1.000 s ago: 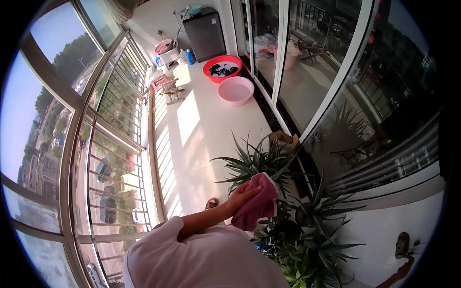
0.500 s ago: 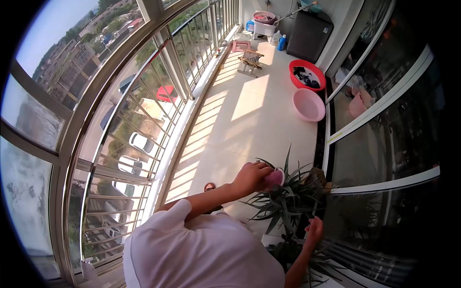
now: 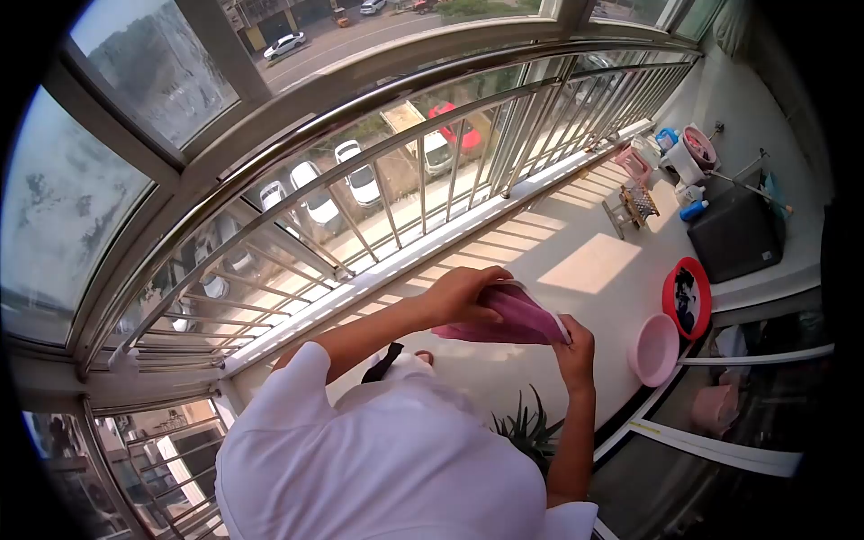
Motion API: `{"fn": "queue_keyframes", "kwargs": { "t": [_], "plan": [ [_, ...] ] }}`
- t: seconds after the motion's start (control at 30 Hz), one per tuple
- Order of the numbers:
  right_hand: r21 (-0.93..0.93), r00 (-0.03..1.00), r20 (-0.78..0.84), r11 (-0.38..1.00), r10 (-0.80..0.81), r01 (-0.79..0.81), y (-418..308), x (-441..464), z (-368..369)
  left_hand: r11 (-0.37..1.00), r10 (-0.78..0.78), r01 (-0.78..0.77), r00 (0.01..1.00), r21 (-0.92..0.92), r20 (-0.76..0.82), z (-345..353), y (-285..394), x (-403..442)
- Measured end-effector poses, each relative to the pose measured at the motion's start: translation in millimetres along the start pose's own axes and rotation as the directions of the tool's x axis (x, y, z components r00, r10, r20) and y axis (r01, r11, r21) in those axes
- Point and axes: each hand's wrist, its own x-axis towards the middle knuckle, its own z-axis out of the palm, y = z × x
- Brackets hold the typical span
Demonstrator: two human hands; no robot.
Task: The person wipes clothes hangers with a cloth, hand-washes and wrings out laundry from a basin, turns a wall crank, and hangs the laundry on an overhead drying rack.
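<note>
Pink cloth [image 3: 526, 322] is suspended inboard of the metal railing [image 3: 422, 184]. Left hand [image 3: 461, 295], nearer the railing, clamps one end, fingers over the upper edge and thumb on the near face; right hand [image 3: 577, 351], farther from the railing, pinches the opposite corner between thumb and fingers.
</note>
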Motion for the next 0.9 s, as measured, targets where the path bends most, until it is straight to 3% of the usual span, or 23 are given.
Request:
{"fn": "queue_keyframes", "kwargs": {
  "t": [0.03, 0.07, 0.17, 0.23, 0.3, 0.37, 0.4, 0.43, 0.5, 0.57, 0.63, 0.7, 0.73, 0.77, 0.83, 0.87, 0.9],
  "plan": [
    [0.031, 0.999, -0.003, 0.999, -0.033, 0.033, -4, 18, -3, 0.996, -0.071, 0.068, 0.996, 0.059, 0.048, -17, -9, 2],
    [0.032, 0.997, 0.029, 0.997, -0.068, 0.067, -14, 35, -7, 0.989, -0.137, 0.140, 0.988, -0.039, 0.072, -27, -19, 3],
    [0.070, 0.981, 0.161, 0.993, -0.109, 0.099, -1, 79, -4, 0.986, -0.163, 0.161, 0.986, -0.045, -0.040, -40, -30, 11],
    [0.094, 0.969, 0.206, 0.988, -0.138, 0.120, 0, 102, -6, 0.978, -0.150, 0.118, 0.972, -0.175, -0.182, -48, -22, 20],
    [0.256, 0.963, 0.223, 0.962, -0.154, 0.094, 10, 126, -4, 0.954, -0.082, -0.037, 0.922, -0.297, -0.379, -45, -25, 34],
    [0.299, 0.937, 0.310, 0.952, -0.160, 0.064, 27, 159, -7, 0.883, -0.392, 0.310, 0.900, -0.352, -0.190, -50, -43, 43],
    [0.328, 0.929, 0.341, 0.944, -0.145, 0.027, 35, 173, -11, 0.869, -0.464, 0.439, 0.883, -0.230, -0.069, -46, -77, 41],
    [0.296, 0.916, 0.350, 0.951, -0.195, 0.089, 44, 189, -17, 0.873, -0.475, 0.459, 0.877, -0.166, -0.069, -36, -97, 41],
    [0.232, 0.885, 0.387, 0.956, -0.259, 0.178, 61, 207, -31, 0.831, -0.526, 0.477, 0.842, -0.288, -0.122, -30, -79, 55],
    [0.188, 0.849, 0.416, 0.944, -0.325, 0.270, 60, 231, -45, 0.803, -0.464, 0.237, 0.825, -0.547, -0.324, -29, -44, 81],
    [0.172, 0.810, 0.471, 0.936, -0.351, 0.306, 50, 248, -45, 0.799, -0.436, 0.221, 0.853, -0.559, -0.286, -27, -33, 111],
    [0.335, 0.775, 0.533, 0.926, -0.340, 0.177, 52, 261, -29, 0.774, -0.435, 0.266, 0.883, -0.575, -0.178, -21, -24, 140],
    [0.407, 0.753, 0.564, 0.908, -0.339, 0.104, 56, 266, -23, 0.904, -0.301, 0.189, 0.919, -0.384, -0.256, -20, -14, 155],
    [0.364, 0.708, 0.627, 0.925, -0.326, 0.104, 67, 273, -18, 0.943, -0.278, 0.206, 0.921, -0.262, -0.274, -16, -19, 162],
    [0.282, 0.613, 0.734, 0.952, -0.292, 0.117, 88, 291, -13, 0.904, -0.425, 0.395, 0.869, -0.162, -0.252, -24, -12, 164],
    [0.369, 0.609, 0.686, 0.912, -0.399, 0.181, 80, 301, -25, 0.884, -0.465, 0.461, 0.848, -0.075, -0.255, -26, -17, 160],
    [0.424, 0.618, 0.667, 0.894, -0.416, 0.145, 70, 307, -31, 0.852, -0.506, 0.524, 0.824, 0.005, -0.254, -27, -28, 150]
  ]
}}
